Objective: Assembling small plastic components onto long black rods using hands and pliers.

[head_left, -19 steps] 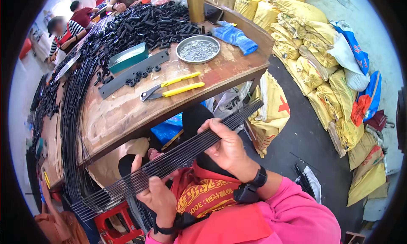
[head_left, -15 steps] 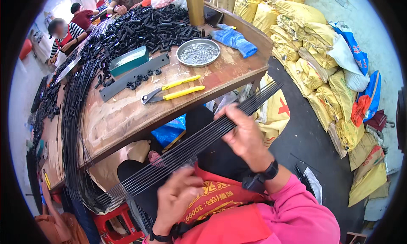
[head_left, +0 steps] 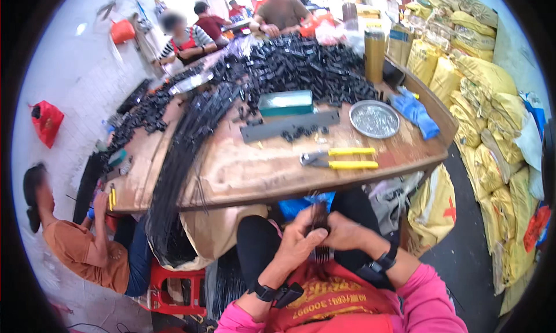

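Note:
Over my lap, below the table's near edge, both hands meet around a bundle of thin black rods [head_left: 322,253]. My left hand [head_left: 298,240] is closed on the bundle from the left, with the thumb across it. My right hand [head_left: 350,233] closes on it from the right, its fingers partly hidden and slightly blurred. The bundle points nearly end-on, so its length does not show. On the table ahead lie yellow-handled cutting pliers [head_left: 341,158]. Many more long black rods [head_left: 188,147] hang over the table edge to the left.
The wooden table [head_left: 249,171] carries a heap of black tubular parts [head_left: 307,63], a green tray [head_left: 285,103], a flat grey bar [head_left: 289,126], a round metal dish [head_left: 374,119], a blue glove [head_left: 416,112] and a gold flask [head_left: 374,55]. Yellow sacks [head_left: 486,90] line the right. Co-workers sit around.
The view has swung left. The rods, spread diagonally across my lap before, now point away from me in a bundle. My left hand, loose below them earlier, has joined the right hand on them.

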Motion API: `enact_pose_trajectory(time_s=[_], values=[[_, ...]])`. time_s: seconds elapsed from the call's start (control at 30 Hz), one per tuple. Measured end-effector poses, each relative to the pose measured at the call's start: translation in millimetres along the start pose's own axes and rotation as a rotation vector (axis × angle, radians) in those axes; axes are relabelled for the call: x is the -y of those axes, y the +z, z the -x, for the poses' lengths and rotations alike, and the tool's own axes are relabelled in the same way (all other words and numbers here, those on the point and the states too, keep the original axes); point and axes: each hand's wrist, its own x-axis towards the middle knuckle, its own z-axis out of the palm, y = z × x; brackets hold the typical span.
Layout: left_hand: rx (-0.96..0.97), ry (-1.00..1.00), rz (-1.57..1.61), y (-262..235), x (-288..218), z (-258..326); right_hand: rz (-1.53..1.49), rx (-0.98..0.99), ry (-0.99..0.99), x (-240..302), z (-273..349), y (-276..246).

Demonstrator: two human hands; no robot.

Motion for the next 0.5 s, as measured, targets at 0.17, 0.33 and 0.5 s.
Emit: enact_pose_trajectory(time_s=[0.17, 0.33, 0.5], values=[[-0.090, 0.191, -0.042, -5.3, -9.2, 0.9, 0.045, 0.021, -0.037, -18.2, -14.8, 23.8], [-0.437, 0.215, 0.077, -17.8, -28.8, -12.5, 0.252, -0.286, 0.138, 17.1, -14.8, 16.1], [-0.412, 0.298, 0.046, -33.1, -40.8, -30.0, 0.037, -0.596, -0.050, 45.3, -36.8, -16.7]])
